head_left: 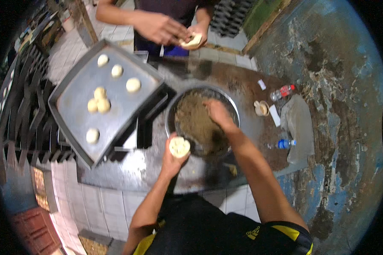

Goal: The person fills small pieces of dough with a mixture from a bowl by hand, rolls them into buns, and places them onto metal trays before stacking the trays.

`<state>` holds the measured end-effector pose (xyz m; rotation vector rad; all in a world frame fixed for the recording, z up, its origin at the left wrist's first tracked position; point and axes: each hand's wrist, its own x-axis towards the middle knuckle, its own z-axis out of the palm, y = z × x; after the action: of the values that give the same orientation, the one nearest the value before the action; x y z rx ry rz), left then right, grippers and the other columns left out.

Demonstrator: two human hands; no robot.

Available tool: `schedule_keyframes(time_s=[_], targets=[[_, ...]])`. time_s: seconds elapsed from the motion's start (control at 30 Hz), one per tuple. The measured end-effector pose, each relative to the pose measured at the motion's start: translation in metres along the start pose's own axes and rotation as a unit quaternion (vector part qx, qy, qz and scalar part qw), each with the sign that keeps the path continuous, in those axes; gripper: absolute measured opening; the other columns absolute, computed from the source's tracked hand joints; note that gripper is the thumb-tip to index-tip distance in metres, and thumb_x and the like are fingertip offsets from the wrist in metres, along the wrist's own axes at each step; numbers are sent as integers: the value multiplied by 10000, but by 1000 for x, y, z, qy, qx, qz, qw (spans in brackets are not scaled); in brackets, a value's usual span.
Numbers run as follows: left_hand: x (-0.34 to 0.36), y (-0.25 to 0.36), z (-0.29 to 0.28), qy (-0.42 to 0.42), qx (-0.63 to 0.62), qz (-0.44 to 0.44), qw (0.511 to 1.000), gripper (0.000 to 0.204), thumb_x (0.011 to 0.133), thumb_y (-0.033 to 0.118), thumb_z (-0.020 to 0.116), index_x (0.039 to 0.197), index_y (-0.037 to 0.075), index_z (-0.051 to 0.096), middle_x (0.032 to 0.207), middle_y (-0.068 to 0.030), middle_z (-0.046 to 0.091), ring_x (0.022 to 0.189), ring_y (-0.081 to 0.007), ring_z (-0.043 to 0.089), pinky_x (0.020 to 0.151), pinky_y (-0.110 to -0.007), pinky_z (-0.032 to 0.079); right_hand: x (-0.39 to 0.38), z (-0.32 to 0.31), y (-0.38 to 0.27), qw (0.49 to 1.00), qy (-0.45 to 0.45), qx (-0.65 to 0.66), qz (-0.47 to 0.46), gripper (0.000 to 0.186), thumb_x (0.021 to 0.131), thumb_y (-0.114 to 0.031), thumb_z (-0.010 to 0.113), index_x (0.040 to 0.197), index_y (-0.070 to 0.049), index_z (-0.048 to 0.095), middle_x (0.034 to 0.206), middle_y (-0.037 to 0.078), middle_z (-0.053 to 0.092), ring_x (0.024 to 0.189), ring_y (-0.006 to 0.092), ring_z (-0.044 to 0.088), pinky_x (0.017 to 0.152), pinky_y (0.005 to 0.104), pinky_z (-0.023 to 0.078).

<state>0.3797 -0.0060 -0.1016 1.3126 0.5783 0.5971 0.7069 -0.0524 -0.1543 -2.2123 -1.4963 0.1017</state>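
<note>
My left hand (171,163) cups a flattened round of pale dough (179,147), held just off the near left rim of a wide metal bowl (237,111). Crumbly brown filling (195,123) covers much of the bowl's inside. Into that filling reaches my right hand (219,114), its fingertips partly buried, so I cannot tell how far they are closed. To the left, a large metal tray (76,110) carries several dough balls, among them a cluster of three touching balls (99,102) and a single ball (133,85) nearer the bowl.
Across the table, a co-worker's hands (178,34) hold another piece of dough. On the right lie a red-capped clear bottle (282,92), a blue-capped bottle (286,144), a small cup (263,108) and a grey plastic sheet (298,127). Dark racks (27,106) stand at the far left.
</note>
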Motion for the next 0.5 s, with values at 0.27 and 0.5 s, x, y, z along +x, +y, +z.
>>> schedule_keyframes(time_s=[0.27,0.5], targets=[[30,-10,-21,-6,32,-45,998,639,789,10,825,1336,32,496,1163,-77,626,1056,-163,624,959,-314,506,21,48,16,980,-143,-133,19,221,846,-204,646,949,-14,689,992,193,679,906,364,687,788,487,564],[49,6,-27,-46,51,-53,996,597,795,-13,817,1314,23,524,1137,-68,668,1036,-155,652,946,-297,513,14,18,-30,966,-211,-94,115,153,804,-89,655,914,4,707,1020,198,701,970,355,689,808,444,570]])
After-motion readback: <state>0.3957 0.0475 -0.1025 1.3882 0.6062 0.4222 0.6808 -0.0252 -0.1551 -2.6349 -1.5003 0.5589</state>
